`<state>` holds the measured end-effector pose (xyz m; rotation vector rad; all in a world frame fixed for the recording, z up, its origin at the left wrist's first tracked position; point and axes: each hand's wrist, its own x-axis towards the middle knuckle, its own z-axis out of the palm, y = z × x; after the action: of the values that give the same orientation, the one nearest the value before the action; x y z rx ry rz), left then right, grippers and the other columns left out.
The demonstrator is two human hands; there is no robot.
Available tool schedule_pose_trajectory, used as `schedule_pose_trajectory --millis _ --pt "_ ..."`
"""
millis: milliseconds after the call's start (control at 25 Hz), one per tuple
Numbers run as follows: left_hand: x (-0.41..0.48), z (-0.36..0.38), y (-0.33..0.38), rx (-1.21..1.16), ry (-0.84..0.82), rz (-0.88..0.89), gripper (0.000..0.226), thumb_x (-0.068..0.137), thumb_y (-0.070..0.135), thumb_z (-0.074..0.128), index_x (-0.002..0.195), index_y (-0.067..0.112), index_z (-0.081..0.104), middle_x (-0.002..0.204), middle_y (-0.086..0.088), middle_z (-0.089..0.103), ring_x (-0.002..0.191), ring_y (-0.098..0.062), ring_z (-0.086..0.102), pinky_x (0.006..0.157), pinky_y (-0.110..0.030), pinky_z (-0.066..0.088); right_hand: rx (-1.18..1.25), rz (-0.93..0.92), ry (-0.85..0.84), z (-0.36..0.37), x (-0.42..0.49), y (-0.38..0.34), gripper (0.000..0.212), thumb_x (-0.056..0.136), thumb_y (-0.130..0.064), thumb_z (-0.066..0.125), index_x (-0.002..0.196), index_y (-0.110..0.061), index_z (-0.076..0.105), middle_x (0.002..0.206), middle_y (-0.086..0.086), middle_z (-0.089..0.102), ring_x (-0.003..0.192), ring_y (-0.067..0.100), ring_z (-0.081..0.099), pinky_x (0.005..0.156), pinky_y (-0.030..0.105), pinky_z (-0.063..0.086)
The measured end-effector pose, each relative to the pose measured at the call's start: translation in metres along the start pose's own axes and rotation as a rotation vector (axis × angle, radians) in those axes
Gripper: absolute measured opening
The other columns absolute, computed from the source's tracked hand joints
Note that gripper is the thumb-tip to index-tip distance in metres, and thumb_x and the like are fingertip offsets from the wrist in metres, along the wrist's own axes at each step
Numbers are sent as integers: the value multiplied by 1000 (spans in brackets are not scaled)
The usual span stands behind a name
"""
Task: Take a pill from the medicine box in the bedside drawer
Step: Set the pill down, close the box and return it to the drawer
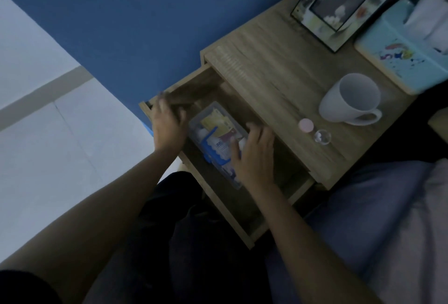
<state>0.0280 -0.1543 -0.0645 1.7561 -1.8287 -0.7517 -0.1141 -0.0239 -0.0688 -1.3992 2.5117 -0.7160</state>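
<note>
The bedside drawer (228, 209) stands pulled out of the wooden nightstand (274, 78). Inside it lies a clear plastic medicine box (213, 121) with a blue clasp, holding yellow and white packets. My left hand (167, 126) hovers at the box's left end, fingers spread and blurred by motion. My right hand (252, 155) rests over the box's right end, fingers apart, covering part of it. Neither hand is closed around anything. On the nightstand top stand a small clear pill bottle (322, 136) and its pink cap (306, 125).
A white mug (351, 100) sits on the nightstand, with a framed picture (339, 0) and a light blue tissue box (407, 46) behind it. A blue wall lies left of the drawer, pale floor tiles further left, and a bed at the right.
</note>
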Motion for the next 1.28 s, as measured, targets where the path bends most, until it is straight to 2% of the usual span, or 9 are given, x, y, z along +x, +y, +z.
schedule_pose_trajectory --millis 80,160,240,360,480,600,720,880,1280 --pt "-5 -8 -6 -114 125 -221 49 91 17 44 137 3 32 142 -18 41 131 -33 40 109 -45 36 10 -54 -4 -9 39 5 52 90 -48 39 131 -15 32 133 15 40 112 25 48 87 35 44" --pt "-3 -9 -8 -292 43 -567 44 95 27 37 135 8 35 128 -10 50 119 -29 50 97 -41 46 -5 -62 -160 -12 70 16 62 94 -46 34 142 -9 20 152 18 21 138 31 24 109 42 27" --pt "-1 -7 -7 -383 -95 -736 47 96 39 30 132 9 38 113 -7 52 102 -25 54 82 -37 46 -81 -104 -350 -9 85 32 69 95 -49 27 146 -8 6 158 14 2 145 27 -1 116 42 6" --pt "6 -6 -8 -426 -149 -701 54 96 46 25 135 11 38 117 -4 50 101 -23 51 83 -36 43 -155 -149 -459 -2 89 47 73 92 -56 15 146 -12 -8 158 9 -13 143 20 -16 113 38 -7" --pt "13 0 -8 -469 -239 -638 58 95 51 23 137 14 39 131 -5 51 116 -28 50 99 -41 42 -166 -155 -435 3 87 49 74 90 -59 6 145 -12 -11 157 8 -14 143 19 -16 114 38 -9" --pt "22 10 3 -519 -326 -576 60 94 53 24 137 15 39 140 -10 48 124 -31 47 109 -48 35 -169 -149 -434 1 86 47 71 92 -56 6 145 -12 -11 157 7 -15 143 19 -16 114 37 -10" --pt "34 23 16 -563 -407 -522 61 94 53 24 140 15 37 146 -10 41 133 -29 39 114 -47 29 -159 -149 -457 -3 86 45 68 94 -53 9 145 -11 -10 157 8 -15 143 19 -16 113 36 -11" --pt "51 41 39 -606 -470 -501 59 96 49 21 140 12 35 147 -12 39 129 -27 40 109 -38 32 -158 -145 -442 -5 85 42 67 95 -51 11 145 -10 -8 158 9 -13 144 20 -15 115 36 -10" --pt "77 76 87 -676 -582 -480 65 96 50 12 146 9 22 153 -10 31 139 -28 30 115 -43 21 -165 -126 -416 -7 82 38 68 95 -51 15 146 -12 -8 158 7 -11 145 19 -12 116 37 -6"
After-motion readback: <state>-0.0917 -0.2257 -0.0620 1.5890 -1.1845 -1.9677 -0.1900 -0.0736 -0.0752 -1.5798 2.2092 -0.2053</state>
